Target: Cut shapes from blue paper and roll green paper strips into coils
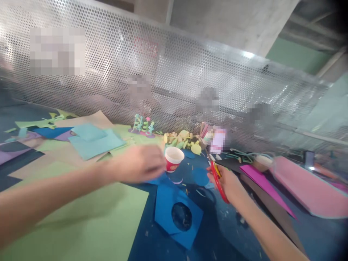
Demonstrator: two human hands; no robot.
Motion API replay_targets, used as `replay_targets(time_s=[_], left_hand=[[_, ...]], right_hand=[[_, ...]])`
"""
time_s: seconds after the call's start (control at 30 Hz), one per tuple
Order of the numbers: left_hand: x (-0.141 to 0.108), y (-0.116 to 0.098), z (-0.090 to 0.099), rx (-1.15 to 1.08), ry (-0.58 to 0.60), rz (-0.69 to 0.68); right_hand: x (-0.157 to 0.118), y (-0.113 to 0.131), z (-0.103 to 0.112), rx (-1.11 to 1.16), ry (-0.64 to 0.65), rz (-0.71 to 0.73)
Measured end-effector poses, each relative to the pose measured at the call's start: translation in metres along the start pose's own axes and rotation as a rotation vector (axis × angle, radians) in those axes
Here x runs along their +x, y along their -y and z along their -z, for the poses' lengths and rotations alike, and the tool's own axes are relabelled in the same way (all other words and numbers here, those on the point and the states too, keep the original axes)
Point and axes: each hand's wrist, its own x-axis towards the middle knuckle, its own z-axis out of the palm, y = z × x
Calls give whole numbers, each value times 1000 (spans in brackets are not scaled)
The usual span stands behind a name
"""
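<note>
My right hand [228, 182] is closed around a pair of scissors [218, 184] with red and yellow handles, its blades pointing away from me. Just left of the scissors lies a round piece of blue paper [200, 176]. My left hand [145, 164] is beside a red and white paper cup [174, 158], which stands upright. Motion smears its fingers, so I cannot make out whether they hold anything. Nearer to me, a blue sheet [166, 212] with a round hole cut out of it rests on the dark blue table [146, 235].
Green paper [89, 221] spreads under my left forearm, with light blue sheets [95, 141] behind it. Small paper figures [143, 125] and yellow cutouts [181, 137] stand near the perforated metal screen [174, 65]. To the right are magenta paper [265, 186] and a pink board [310, 185].
</note>
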Motion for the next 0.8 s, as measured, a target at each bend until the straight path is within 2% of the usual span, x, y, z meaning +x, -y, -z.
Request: replay_targets(time_s=[0.03,0.1,0.23,0.37,0.47,0.67,0.8], left_hand=[[2,-14,-11,-66,101,-46],[3,-33,-29,-159,210,-66],[1,-41,-49,-232,347,63],[2,-38,-51,-225,382,117],[5,-37,-48,-232,392,122],[7,-28,-43,-291,449,179],[8,-19,-45,-292,469,150]], right_hand=[[3,-3,2,27,13,-24],[12,-7,3,96,42,-82],[34,-2,-3,237,26,-191],[49,12,-16,368,26,-292],[48,20,-24,406,29,-358],[21,29,-33,401,72,-358],[2,34,-38,349,104,-342]])
